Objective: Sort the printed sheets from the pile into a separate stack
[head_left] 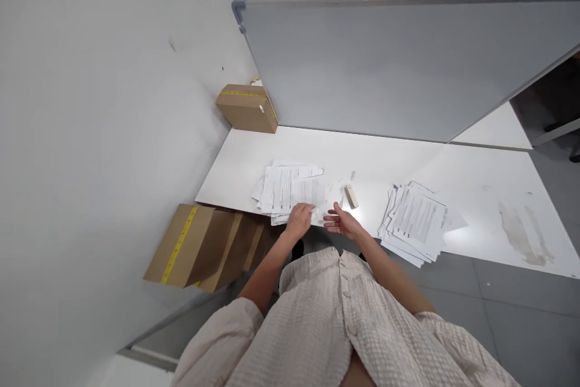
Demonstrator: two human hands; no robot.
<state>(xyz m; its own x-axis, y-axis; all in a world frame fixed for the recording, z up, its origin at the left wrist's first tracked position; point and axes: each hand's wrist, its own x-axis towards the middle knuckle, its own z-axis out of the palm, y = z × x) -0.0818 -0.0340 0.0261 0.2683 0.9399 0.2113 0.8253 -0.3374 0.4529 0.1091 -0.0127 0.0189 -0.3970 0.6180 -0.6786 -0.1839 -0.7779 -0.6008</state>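
Note:
My left hand (300, 220) is at the lower edge of the left paper pile, fingers curled on a printed sheet (307, 189) that looks slightly blurred along its right side. Under and around that sheet lie more printed papers (277, 188), loosely stacked. Just to the right, my right hand (343, 221) hovers by the table's front edge, fingers stretched out and apart, holding nothing. Beyond its fingertips rests a small beige oblong object (351, 196); its kind is not clear. Small paper scraps (353, 175) lie near it.
Another untidy pile of printed sheets (417, 221) overhangs the front edge of the white table (362, 148). A whiteboard panel (362, 67) stands along the back. One taped carton (248, 110) sits at the back left corner; further cartons (181, 242) stand left below the tabletop.

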